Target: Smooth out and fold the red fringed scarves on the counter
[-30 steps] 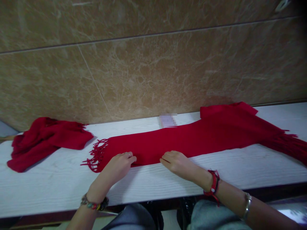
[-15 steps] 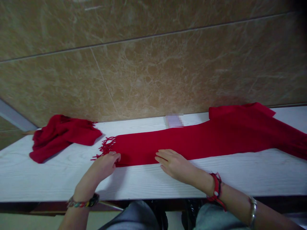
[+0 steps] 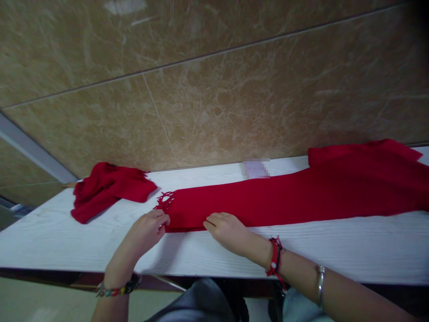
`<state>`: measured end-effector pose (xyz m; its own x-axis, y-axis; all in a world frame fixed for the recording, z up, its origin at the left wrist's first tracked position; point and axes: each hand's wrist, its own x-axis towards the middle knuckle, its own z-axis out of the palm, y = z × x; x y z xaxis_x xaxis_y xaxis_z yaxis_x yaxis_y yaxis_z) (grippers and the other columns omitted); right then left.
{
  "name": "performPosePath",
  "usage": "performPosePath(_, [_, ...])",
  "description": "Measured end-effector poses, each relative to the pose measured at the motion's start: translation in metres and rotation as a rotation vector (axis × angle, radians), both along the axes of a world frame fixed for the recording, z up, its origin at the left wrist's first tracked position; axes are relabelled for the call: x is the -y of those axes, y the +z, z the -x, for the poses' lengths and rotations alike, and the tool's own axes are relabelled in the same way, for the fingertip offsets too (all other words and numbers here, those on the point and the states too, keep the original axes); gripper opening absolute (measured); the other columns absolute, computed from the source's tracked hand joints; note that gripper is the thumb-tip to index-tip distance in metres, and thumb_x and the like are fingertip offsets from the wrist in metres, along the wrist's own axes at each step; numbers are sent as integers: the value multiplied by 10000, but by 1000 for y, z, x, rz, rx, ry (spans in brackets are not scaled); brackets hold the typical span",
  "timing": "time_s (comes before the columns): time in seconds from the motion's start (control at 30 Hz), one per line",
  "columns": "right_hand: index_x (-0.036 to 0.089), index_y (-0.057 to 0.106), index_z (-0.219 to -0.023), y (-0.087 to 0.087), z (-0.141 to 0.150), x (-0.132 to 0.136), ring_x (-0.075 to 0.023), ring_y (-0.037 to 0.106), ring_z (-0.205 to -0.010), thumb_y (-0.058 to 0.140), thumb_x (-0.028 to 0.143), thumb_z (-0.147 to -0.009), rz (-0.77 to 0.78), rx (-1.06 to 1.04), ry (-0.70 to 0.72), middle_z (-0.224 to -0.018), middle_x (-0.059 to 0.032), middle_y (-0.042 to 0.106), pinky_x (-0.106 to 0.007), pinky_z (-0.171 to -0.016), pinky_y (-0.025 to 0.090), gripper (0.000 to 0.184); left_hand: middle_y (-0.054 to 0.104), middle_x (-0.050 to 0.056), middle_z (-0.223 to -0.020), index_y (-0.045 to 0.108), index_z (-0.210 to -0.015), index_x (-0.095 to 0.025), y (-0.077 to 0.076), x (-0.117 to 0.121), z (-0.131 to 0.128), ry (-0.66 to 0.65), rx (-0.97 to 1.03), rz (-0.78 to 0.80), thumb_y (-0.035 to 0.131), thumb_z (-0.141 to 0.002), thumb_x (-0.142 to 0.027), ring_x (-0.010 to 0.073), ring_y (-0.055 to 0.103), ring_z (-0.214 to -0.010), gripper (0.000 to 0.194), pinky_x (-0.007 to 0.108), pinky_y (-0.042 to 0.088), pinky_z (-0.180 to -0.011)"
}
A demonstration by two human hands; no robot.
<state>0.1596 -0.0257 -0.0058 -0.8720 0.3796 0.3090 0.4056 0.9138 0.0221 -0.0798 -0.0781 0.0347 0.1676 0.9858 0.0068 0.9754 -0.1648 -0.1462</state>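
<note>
A long red scarf [image 3: 261, 201] lies stretched flat along the white board, its fringed end to the left and its right part spread wider against the wall. My left hand [image 3: 149, 228] is closed at the near corner of the fringed end, pinching the cloth and covering part of the fringe. Farther right along the near edge, my right hand [image 3: 224, 230] has its fingers bent together over the cloth; its thumb is hidden. Between the hands, the near edge shows doubled layers.
A second red scarf [image 3: 110, 188] sits crumpled at the left, by the wall. Behind the long scarf is a small pale, pixelated packet [image 3: 255, 170]. The tiled wall [image 3: 214, 103] bounds the far side of the narrow white board [image 3: 110, 250]; my knees are below its near edge.
My right hand has slid left along the near edge, closer to my left hand, and its fingers have curled more. The left hand stays at the fringed corner. The view has shifted left.
</note>
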Motion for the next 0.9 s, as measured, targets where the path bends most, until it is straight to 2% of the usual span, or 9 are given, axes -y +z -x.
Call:
performPosePath(0.13, [110, 590, -972, -4, 1, 4, -201, 558, -906, 474, 85, -836, -16, 36, 26, -946, -101, 626, -317, -748, 463, 181, 614, 45, -796, 573, -728, -183, -9, -3, 1, 48, 3, 144, 381, -674, -26, 167, 559, -752, 254, 261, 412, -681])
performPosePath(0.3, [107, 582, -1030, -4, -2, 6, -209, 547, -965, 457, 87, -846, -3, 35, 15, -1017, -115, 616, -329, -789, 461, 223, 624, 52, -835, 577, -772, -181, -12, -3, 2, 112, -8, 139, 386, -668, -24, 169, 577, -792, 268, 261, 422, -700])
performPosePath(0.37, [116, 577, -1058, -5, -3, 5, -208, 537, -1003, 447, 89, -851, 17, 24, 14, -1063, -114, 607, -332, -829, 448, 246, 625, 73, -886, 585, -829, -168, -7, 1, 2, 179, -46, 82, 387, -693, -26, 185, 583, -847, 279, 273, 433, -734])
performPosePath(0.5, [142, 526, -1172, -11, -3, 2, -215, 436, -1162, 433, 155, -875, 106, -4, 29, -1231, -104, 524, -378, -961, 357, 312, 606, 122, -994, 578, -969, -130, -1, 2, -3, 313, -130, -136, 354, -793, -83, 233, 581, -907, 289, 334, 456, -767])
performPosePath(0.57, [155, 482, -1230, -13, -5, 0, -219, 375, -1217, 433, 246, -887, 187, 6, 47, -1295, -102, 469, -406, -1005, 300, 358, 580, 134, -1087, 558, -1047, -116, -5, -6, -10, 294, -102, -228, 349, -828, -119, 239, 558, -978, 303, 347, 449, -819])
performPosePath(0.67, [178, 413, -1294, -9, -12, -9, -230, 306, -1262, 418, 385, -885, 271, 28, 89, -1351, -95, 402, -422, -1033, 249, 459, 475, 151, -1268, 505, -1163, -94, -22, -32, -26, 179, -21, -296, 336, -874, -183, 239, 448, -1156, 347, 359, 378, -949])
performPosePath(0.73, [185, 378, -1320, -1, -19, -22, -240, 257, -1285, 390, 437, -883, 272, 19, 66, -1374, -95, 367, -436, -1044, 219, 505, 388, 154, -1351, 450, -1234, -91, -35, -52, -39, 80, 33, -263, 312, -896, -224, 242, 350, -1243, 389, 377, 331, -996])
performPosePath(0.8, [169, 351, -1336, 6, -26, -39, -246, 226, -1296, 360, 453, -887, 251, -10, -26, -1387, -109, 338, -446, -1048, 204, 531, 315, 145, -1400, 385, -1294, -102, -44, -71, -52, 26, 93, -187, 302, -906, -272, 246, 271, -1289, 432, 398, 312, -1009])
performPosePath(0.9, [115, 319, -1349, 8, -36, -65, -258, 210, -1300, 348, 451, -888, 233, -37, -197, -1401, -141, 294, -443, -1048, 206, 571, 248, 101, -1434, 317, -1343, -162, -50, -86, -66, 75, 161, -55, 282, -908, -365, 267, 195, -1314, 482, 472, 276, -1013])
